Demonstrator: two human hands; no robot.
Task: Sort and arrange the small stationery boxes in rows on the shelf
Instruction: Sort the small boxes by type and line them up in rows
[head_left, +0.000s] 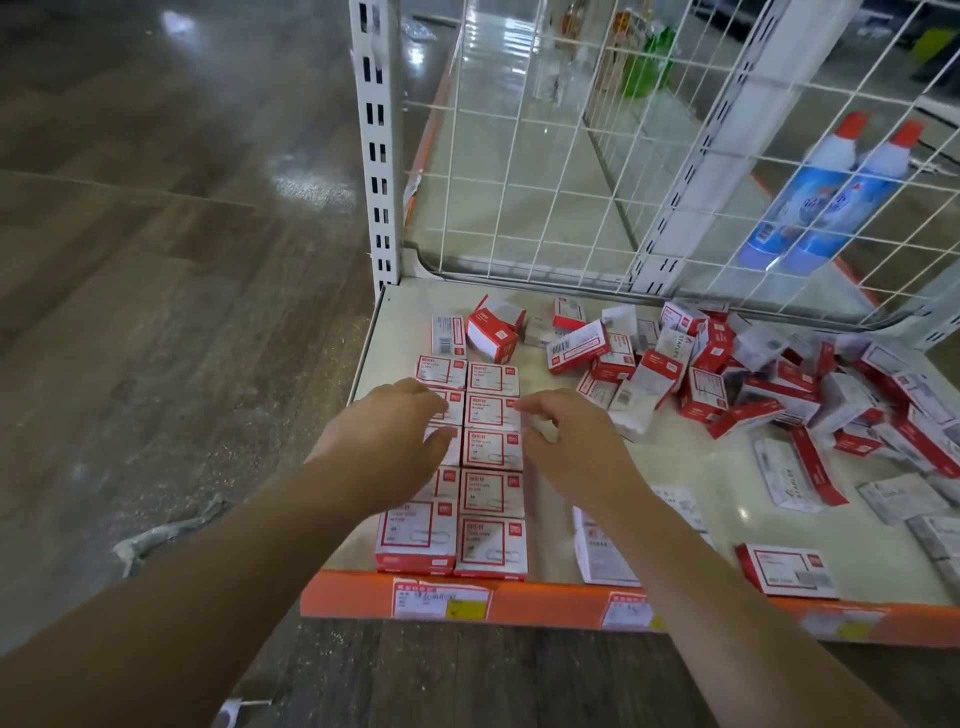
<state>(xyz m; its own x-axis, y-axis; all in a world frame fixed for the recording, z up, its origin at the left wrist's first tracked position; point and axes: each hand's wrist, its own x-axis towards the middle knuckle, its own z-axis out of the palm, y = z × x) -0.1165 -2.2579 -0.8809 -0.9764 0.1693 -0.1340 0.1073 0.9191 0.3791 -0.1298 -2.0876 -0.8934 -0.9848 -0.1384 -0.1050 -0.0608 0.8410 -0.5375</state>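
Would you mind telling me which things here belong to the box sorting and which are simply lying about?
Job:
- arranged paper clip boxes
- jumbled box pile
- shelf
- left hand, right hand

Lying about:
- blue bottles
- price labels

A pale shelf (691, 467) with an orange front edge (545, 603) carries small red-and-white boxes. Two neat rows of boxes (491, 452) lie flat under and between the fingers (535, 408); a loose heap of boxes (753, 374) sprawls to the right of them.
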